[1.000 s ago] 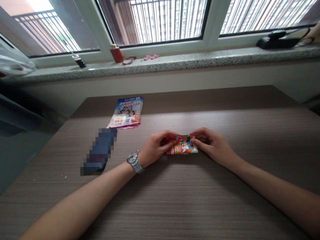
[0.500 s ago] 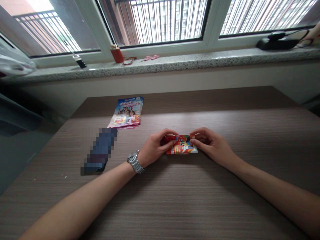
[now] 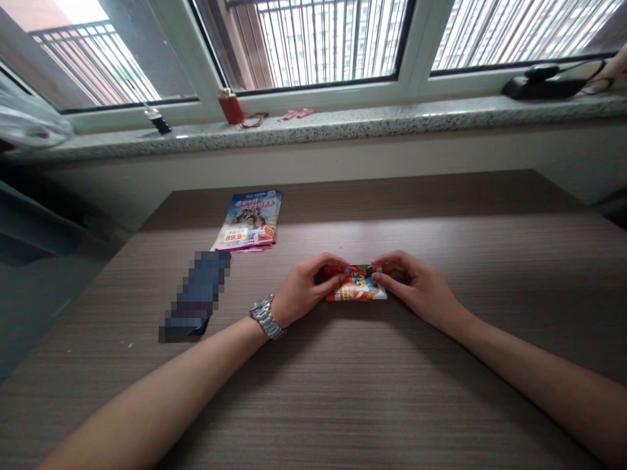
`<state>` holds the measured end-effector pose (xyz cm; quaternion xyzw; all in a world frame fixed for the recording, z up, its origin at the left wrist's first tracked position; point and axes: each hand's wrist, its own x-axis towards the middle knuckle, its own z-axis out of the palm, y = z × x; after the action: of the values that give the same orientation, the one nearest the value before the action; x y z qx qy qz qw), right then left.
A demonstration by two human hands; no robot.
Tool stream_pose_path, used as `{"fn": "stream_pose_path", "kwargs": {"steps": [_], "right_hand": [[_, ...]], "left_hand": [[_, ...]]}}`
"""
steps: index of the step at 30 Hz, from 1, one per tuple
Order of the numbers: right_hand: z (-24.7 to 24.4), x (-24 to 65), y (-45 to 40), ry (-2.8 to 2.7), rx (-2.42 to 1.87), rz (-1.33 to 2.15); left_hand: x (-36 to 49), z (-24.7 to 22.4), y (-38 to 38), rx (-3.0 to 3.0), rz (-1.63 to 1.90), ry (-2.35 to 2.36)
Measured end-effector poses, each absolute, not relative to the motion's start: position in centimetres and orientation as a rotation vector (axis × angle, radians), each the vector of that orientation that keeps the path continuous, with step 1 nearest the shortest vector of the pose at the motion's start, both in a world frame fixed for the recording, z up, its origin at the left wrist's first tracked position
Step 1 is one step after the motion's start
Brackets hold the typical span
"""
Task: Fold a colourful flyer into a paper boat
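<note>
Woodgrain table [image 3: 372, 405] beneath hands [image 3: 302, 290] [image 3: 415, 286] gripping red packet [image 3: 356, 284] (long axis crosswise).

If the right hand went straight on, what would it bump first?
The right hand would meet the small red printed packet first; its fingers seem already on its edge, though depth is unclear.

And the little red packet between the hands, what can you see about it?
The packet is small, flat and rectangular, with a glossy look like printed plastic or paper. It is mostly red, with a colourful cartoon picture and a pale strip along its lower edge. It lies on the wood-grain table, held at either end by the left hand and right hand.
</note>
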<state>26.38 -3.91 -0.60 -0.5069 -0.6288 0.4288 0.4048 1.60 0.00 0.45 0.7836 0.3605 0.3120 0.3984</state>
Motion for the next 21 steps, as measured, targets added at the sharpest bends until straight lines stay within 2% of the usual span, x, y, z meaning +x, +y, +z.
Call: {"fn": "stream_pose_path", "kwargs": {"steps": [21], "right_hand": [[-0.7,26.0,-3.4,-1.985,-1.378,0.576]], "left_hand": [[2.2,-0.6,0.5,2.405,0.746,1.039]]}}
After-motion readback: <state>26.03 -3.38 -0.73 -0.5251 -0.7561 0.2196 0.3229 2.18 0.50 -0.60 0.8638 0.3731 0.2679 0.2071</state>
